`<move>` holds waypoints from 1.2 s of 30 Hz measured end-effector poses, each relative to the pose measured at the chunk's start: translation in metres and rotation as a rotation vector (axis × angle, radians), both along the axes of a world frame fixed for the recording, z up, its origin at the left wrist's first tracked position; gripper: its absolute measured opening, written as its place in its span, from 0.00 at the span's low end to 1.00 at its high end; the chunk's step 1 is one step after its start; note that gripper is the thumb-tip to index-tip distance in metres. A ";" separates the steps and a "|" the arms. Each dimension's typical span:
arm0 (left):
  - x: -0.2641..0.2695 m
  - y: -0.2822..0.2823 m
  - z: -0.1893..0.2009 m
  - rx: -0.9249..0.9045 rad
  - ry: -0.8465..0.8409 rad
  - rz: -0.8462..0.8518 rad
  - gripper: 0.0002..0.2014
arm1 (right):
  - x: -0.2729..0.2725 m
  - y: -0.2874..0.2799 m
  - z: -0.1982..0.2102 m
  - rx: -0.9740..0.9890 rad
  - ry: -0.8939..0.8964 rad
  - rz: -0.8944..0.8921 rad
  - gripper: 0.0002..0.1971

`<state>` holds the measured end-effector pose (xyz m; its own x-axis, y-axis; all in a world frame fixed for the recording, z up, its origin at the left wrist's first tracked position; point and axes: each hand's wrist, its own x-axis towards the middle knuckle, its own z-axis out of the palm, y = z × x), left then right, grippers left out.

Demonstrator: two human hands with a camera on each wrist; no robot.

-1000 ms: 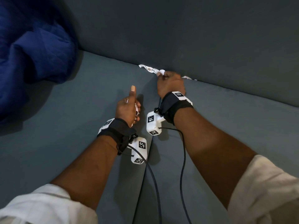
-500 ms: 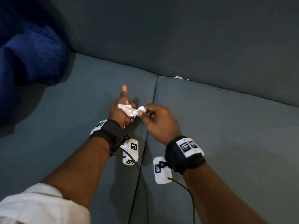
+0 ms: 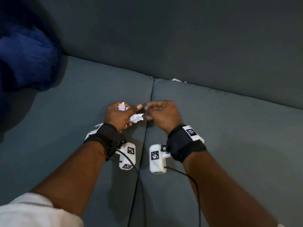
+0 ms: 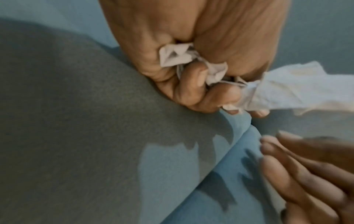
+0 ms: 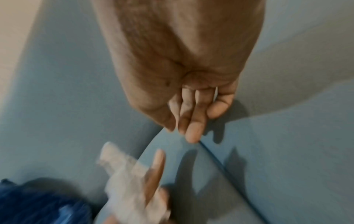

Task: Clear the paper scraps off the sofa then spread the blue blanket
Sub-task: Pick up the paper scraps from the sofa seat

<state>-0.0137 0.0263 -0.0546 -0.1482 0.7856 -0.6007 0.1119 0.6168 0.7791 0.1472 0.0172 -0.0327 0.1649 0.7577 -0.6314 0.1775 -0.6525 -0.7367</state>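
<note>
Head view: paper scraps (image 3: 136,118), crumpled white, now passed from right hand (image 3: 161,113) into left hand (image 3: 120,115), centre frame. A remaining scrap (image 3: 177,80) lies in the sofa (image 3: 229,136) crease, upper centre. Blue blanket (image 3: 27,59), soft and bunched, upper left; clearing unfinished.
Left wrist view: fingers (image 4: 187,84) curled tight round the creased scraps.
Right wrist view: fingers (image 5: 193,125) loose, nearly straight, empty.

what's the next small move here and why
Probably reach the right hand to the white scrap in the crease below the backrest: that hand is empty, while the left hand grips the crumpled scraps.
</note>
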 end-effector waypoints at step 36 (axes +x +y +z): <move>0.000 0.005 0.013 -0.118 -0.073 0.022 0.24 | 0.061 0.026 -0.020 0.307 -0.212 -0.496 0.16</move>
